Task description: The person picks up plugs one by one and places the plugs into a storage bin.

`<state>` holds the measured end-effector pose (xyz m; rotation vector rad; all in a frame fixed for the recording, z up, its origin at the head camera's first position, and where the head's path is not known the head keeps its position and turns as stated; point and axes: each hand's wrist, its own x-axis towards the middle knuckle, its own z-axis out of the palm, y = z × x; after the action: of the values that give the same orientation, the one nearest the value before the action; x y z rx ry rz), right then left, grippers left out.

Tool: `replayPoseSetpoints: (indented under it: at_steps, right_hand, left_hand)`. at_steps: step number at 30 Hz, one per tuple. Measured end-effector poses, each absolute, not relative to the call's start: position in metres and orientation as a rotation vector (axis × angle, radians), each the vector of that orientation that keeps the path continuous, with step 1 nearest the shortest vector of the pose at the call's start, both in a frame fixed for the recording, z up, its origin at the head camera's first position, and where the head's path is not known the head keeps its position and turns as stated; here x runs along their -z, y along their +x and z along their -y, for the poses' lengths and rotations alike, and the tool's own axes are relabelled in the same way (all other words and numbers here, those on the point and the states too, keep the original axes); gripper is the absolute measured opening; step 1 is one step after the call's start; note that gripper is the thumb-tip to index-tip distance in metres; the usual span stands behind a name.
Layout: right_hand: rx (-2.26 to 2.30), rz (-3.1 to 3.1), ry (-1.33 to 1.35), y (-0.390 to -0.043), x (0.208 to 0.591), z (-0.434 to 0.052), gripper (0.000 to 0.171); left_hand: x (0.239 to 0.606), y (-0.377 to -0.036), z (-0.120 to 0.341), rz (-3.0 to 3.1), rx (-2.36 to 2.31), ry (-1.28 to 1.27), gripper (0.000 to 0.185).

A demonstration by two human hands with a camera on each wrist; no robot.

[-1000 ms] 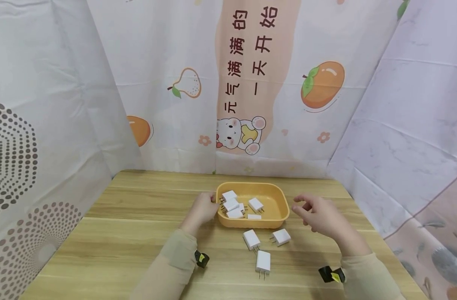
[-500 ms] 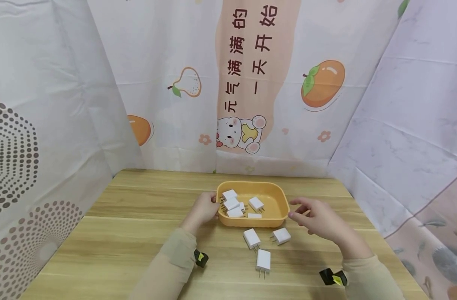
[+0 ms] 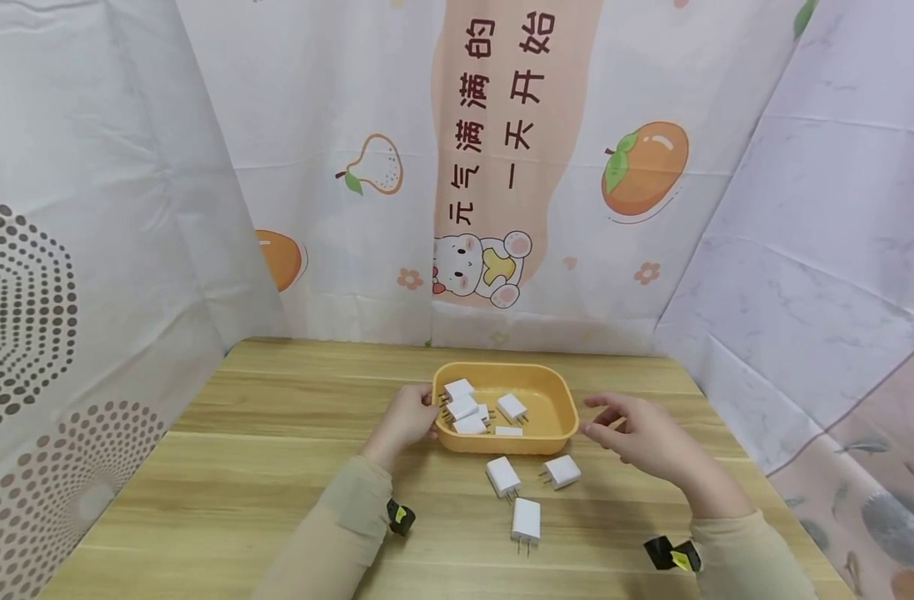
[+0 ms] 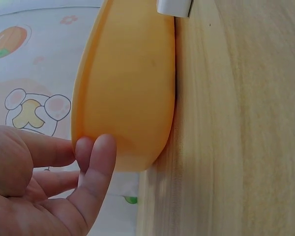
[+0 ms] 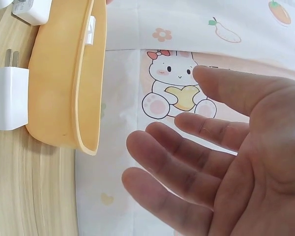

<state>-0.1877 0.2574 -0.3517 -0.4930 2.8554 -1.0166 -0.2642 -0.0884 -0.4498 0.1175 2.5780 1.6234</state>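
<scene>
An orange plastic tray sits on the wooden table and holds several white plug chargers. My left hand rests against the tray's left end, and its fingertips touch the tray's outer wall. My right hand hovers just right of the tray with its fingers spread, holding nothing and apart from the tray's rim. Three more white chargers lie on the table in front of the tray: one, one and one nearer me.
Printed curtains close in the table on the left, back and right. Bare wood stretches to the left of the tray. A black wrist camera mount shows under my left sleeve, another under my right.
My right hand has drifted a little left and down toward the tray's right end. My left hand, the tray and the chargers have stayed put.
</scene>
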Motion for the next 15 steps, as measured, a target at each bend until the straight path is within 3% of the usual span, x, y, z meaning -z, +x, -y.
replayPoseSetpoints:
  at_steps: [15]
  right_hand:
    - [0.756, -2.909, -0.641, -0.172, 0.367, -0.235, 0.056]
  left_hand:
    - [0.45, -0.261, 0.087, -2.575, -1.643, 0.095, 0.015]
